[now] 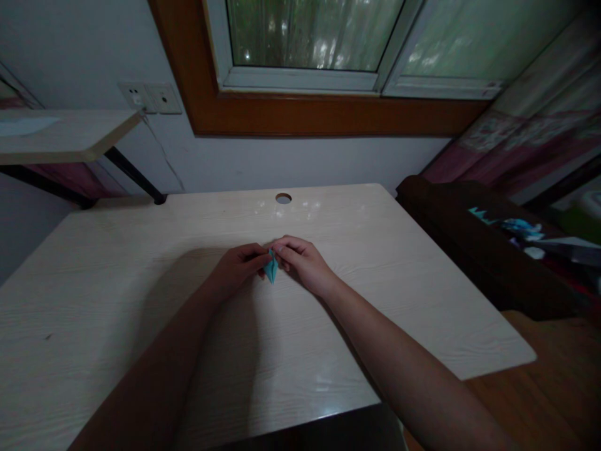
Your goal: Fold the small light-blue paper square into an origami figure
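Observation:
A small folded piece of turquoise paper (pixel 271 269) is held over the middle of the desk, its pointed end towards me. My left hand (pixel 241 266) pinches it from the left, thumb on top. From the right, my right hand (pixel 300 260) grips its upper part between thumb and fingers. The fingertips of both hands almost meet there and cover the far end of the paper. Under them lies the pale wood-grain desk (pixel 328 351).
A raised shelf (pixel 94 134) on black legs stands at the desk's back left. A round cable hole (pixel 283 198) lies near the back edge. To the right is a dark brown piece of furniture (pixel 441 238) with turquoise scraps (pixel 481 216) on it. A window (pixel 310 37) is ahead.

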Available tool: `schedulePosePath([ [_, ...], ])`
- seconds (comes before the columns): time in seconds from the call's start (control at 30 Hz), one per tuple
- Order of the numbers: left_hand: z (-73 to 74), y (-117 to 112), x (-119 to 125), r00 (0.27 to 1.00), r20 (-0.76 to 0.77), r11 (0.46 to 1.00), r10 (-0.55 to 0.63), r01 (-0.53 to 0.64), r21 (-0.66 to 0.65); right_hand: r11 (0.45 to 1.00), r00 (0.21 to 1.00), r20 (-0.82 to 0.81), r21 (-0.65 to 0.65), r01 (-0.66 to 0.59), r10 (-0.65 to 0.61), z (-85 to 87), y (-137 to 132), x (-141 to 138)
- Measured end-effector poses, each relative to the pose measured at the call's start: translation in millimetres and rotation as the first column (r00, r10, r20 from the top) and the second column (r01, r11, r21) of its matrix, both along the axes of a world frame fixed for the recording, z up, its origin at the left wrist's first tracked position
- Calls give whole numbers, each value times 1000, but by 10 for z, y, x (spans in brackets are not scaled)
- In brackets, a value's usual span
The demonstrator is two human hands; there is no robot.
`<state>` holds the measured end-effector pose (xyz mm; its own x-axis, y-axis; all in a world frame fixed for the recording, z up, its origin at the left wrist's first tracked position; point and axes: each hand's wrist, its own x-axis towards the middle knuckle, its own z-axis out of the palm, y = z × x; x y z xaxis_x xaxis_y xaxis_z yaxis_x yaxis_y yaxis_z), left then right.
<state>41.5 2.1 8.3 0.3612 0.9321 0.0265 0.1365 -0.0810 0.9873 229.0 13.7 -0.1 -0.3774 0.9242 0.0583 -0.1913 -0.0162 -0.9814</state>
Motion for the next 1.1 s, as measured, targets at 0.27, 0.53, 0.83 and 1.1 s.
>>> schedulePosePath([
  [0.27, 21, -9, 21, 997, -10, 996, 82, -82, 28, 999, 999, -23, 38, 31, -30, 35, -10, -13],
  [0.53, 18, 62, -30, 944, -76, 940, 322, -309, 145, 979, 990, 120, 200, 47, -72, 22, -50, -49],
  [0.83, 24, 50, 4, 945, -10, 943, 327, -326, 65, 979, 979, 193, 203, 33, -73, -29, -34, -51],
  [1.1, 25, 39, -14, 949, 93, 952, 301, -305, 30, 979, 981, 160, 190, 75, -106, 36, -58, -35],
])
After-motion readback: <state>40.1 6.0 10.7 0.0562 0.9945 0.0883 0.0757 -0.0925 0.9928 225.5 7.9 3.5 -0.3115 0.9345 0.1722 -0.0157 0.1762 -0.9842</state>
